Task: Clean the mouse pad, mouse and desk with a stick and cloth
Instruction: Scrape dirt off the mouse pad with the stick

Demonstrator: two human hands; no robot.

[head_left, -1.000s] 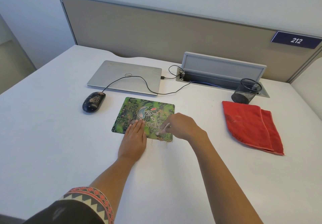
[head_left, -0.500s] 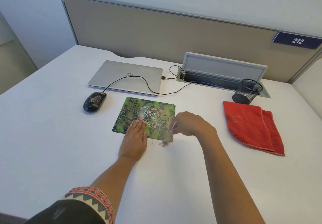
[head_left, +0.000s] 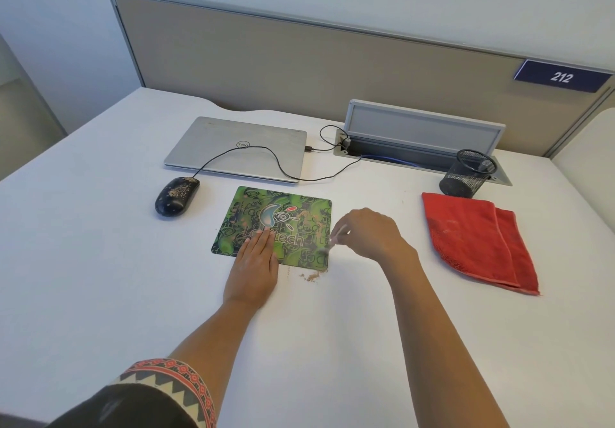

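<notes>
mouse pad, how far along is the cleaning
Partway. Brown grit lies on the white desk beside the green patterned mouse pad. Left hand presses the pad; right hand pinches a thin pale stick over it. Remaining: grit-speckled black mouse, desk, unused red cloth.

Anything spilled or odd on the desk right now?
Yes. Brown crumbs lie on the desk just off the near edge of the mouse pad; more grit speckles the mouse and the pad's right half.

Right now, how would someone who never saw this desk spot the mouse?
Find the closed silver laptop on the white desk. By its near left corner, left of the green mouse pad, lies the mouse: black, oval, speckled with brown crumbs.
</notes>
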